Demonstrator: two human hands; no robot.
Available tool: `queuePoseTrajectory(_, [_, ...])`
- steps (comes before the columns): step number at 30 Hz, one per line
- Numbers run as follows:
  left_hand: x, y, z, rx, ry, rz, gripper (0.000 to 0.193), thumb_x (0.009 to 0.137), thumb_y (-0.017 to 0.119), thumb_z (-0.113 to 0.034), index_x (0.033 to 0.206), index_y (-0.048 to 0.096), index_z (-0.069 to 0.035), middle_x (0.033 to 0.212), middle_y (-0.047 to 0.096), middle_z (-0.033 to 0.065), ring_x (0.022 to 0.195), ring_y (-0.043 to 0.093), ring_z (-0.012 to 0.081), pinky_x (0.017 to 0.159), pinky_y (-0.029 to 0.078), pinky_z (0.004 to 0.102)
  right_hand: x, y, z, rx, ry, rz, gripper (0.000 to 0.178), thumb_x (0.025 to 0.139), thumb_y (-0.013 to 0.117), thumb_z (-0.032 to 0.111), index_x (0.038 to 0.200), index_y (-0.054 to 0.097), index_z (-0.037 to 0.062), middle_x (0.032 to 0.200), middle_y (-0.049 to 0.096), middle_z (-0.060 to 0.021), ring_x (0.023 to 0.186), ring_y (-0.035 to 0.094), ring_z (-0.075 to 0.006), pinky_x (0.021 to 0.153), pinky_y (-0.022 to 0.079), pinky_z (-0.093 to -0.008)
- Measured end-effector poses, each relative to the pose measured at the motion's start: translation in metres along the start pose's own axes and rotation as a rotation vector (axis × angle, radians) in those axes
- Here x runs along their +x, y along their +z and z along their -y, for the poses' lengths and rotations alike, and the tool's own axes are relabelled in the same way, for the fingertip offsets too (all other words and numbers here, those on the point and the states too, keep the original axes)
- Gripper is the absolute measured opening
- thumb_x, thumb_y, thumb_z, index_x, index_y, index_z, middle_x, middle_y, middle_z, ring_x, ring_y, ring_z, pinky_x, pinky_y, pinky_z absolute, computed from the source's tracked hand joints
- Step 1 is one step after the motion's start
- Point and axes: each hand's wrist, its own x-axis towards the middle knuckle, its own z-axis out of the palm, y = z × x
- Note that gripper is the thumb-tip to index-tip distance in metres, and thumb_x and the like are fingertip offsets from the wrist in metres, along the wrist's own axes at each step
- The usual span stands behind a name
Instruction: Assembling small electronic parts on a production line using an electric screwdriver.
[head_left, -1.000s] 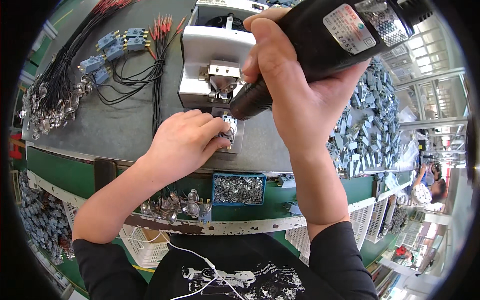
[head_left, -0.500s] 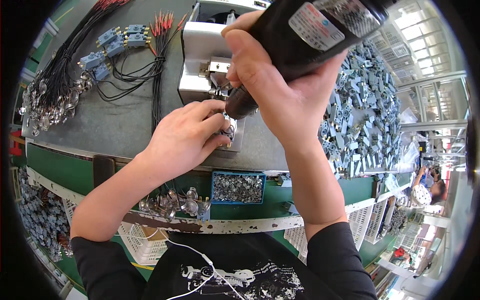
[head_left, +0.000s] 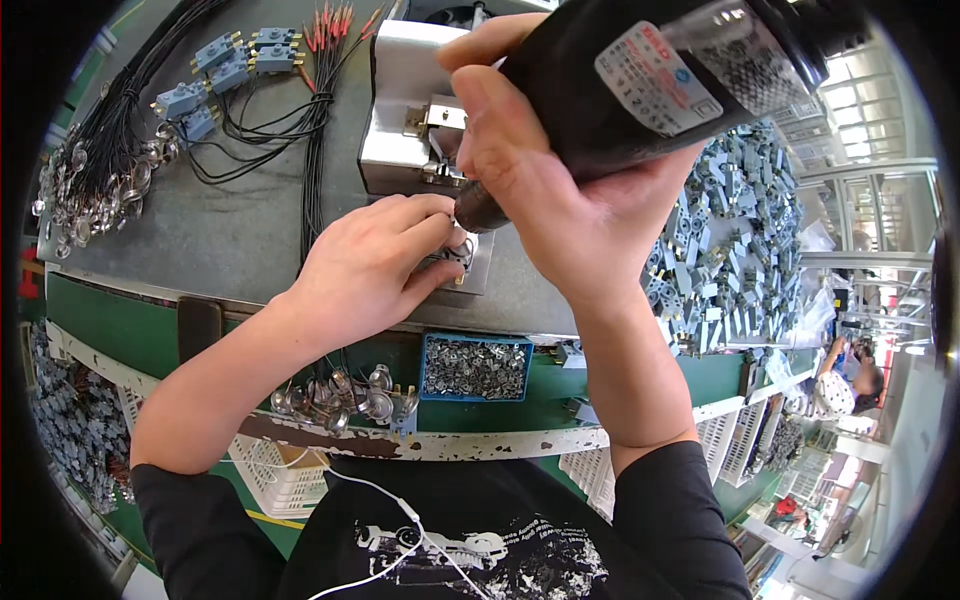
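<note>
At the centre of the frame, a small part [head_left: 463,253] sits under the left hand [head_left: 365,255], its thumb and fingers closed on it; the right hand [head_left: 560,195] grips a black power driver [head_left: 610,100], nose beside those fingers. Above stands a silver machine [head_left: 398,80]; below, a blue tray [head_left: 473,399]; at right, grey switches [head_left: 720,230].

Person wearing black top [head_left: 470,503], sleeves [head_left: 672,520] ending around elbows [head_left: 168,436]. White print [head_left: 485,546] spreading across front: wheeled-machine shape [head_left: 425,546], small lettering [head_left: 560,533], speckled patch [head_left: 560,577]. Thin white cable [head_left: 375,486] crossing top, forking at small white joint [head_left: 409,511] into two strands [head_left: 462,573].
</note>
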Motion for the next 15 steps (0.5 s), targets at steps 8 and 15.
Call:
queuePoseTrajectory(8, [0.009,-0.008,-0.015,0.122,0.076,-0.018,0.028,0.083,0.079,-0.019,0.103,0.064,-0.009,0.114,0.067,0.0085,0.103,0.065,0.0265,0.086,0.051,0.0401,0.007,0.008,0.03,0.096,0.41,-0.176,0.042,0.086,0.077,-0.009,0.119,0.053,-0.0039,0.093,0.071,-0.0103,0.077,0.072,-0.0144,0.062,0.058,-0.0272])
queuePoseTrajectory(15, [-0.018,0.018,-0.052,0.182,0.336,0.636,0.004,0.073,0.072,-0.017,0.077,0.071,-0.014,0.081,0.067,0.0006,0.092,0.062,0.0186,0.081,0.045,0.0338,0.01,-0.001,0.023,0.051,0.262,-0.182,0.037,0.087,0.077,-0.007,0.117,0.055,-0.003,0.089,0.071,-0.0089,0.072,0.07,-0.0136,0.06,0.057,-0.0266])
